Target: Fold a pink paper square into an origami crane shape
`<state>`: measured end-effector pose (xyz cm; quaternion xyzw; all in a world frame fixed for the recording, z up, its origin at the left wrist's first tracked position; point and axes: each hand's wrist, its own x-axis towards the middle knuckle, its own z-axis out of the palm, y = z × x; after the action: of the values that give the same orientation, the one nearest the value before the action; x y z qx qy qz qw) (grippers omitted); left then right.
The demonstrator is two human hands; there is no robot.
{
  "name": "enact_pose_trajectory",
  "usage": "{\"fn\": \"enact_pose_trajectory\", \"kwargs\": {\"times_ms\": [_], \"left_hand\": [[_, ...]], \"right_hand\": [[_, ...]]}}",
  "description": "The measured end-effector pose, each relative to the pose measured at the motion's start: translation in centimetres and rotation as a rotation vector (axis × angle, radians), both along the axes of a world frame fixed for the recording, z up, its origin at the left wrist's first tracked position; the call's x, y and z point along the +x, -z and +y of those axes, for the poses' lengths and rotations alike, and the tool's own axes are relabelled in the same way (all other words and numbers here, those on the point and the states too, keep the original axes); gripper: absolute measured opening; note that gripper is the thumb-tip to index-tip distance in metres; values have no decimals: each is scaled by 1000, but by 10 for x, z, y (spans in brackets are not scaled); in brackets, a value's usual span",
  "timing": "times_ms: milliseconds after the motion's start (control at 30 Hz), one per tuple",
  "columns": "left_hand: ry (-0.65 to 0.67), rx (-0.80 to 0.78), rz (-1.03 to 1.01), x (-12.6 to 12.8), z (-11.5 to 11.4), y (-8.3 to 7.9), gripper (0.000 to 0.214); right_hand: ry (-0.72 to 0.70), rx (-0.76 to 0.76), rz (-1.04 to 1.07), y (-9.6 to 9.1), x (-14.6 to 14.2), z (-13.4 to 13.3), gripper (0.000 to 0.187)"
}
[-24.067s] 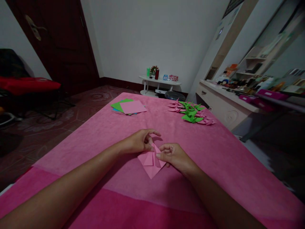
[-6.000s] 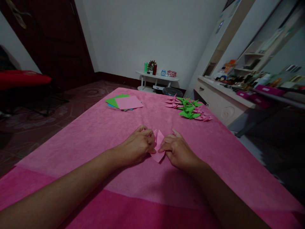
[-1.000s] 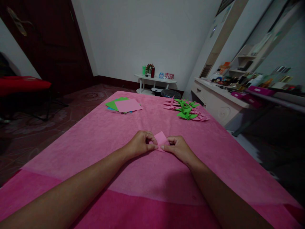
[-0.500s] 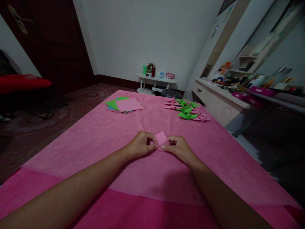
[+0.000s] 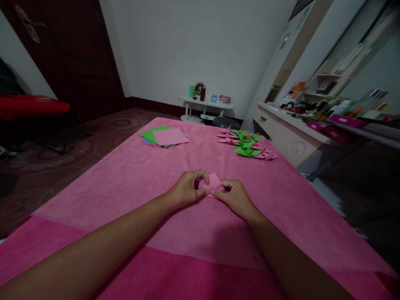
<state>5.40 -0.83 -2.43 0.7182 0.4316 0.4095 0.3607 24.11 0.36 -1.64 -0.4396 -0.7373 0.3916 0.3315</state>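
A small folded piece of pink origami paper (image 5: pixel 214 182) lies at the middle of the pink-covered table, one corner pointing away from me. My left hand (image 5: pixel 191 186) grips its left side, thumb along the near edge and index finger curled over the top. On the right side, my right hand (image 5: pixel 235 194) pinches the paper, its thumb pressed near the bottom edge close to the left thumb. The fingers partly hide the paper's sides.
Further off to the left lies a stack of square paper sheets (image 5: pixel 170 136) in pink, green and blue. Several folded paper cranes (image 5: pixel 246 146), green and pink, sit at the far right of the tablecloth (image 5: pixel 131 183). Beyond stand a white side table (image 5: pixel 206 102) and a cluttered dresser (image 5: pixel 287 131).
My left index finger has moved up and inward over the paper's left part. Both hands keep hold of the paper, and the view has shifted slightly.
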Motion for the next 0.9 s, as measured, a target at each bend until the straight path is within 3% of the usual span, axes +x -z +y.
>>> {"fn": "enact_pose_trajectory", "kwargs": {"times_ms": [100, 267, 367, 500, 600, 900], "left_hand": [[8, -52, -105, 0, 0, -1, 44], [2, -130, -162, 0, 1, -3, 48], [-78, -185, -230, 2, 5, -3, 49], [-62, -272, -331, 3, 10, -1, 39], [-27, -306, -347, 3, 11, 0, 34], [-2, -283, -251, 2, 10, -2, 26]], "right_hand": [[20, -11, -8, 1, 0, 0, 21], [11, -71, 125, 0, -2, 0, 24], [109, 130, 166, -2, -2, 0, 43], [100, 367, 72, -1, -2, -2, 20], [83, 381, -9, 3, -2, -3, 9], [105, 355, -86, 8, -3, 0, 6]]}}
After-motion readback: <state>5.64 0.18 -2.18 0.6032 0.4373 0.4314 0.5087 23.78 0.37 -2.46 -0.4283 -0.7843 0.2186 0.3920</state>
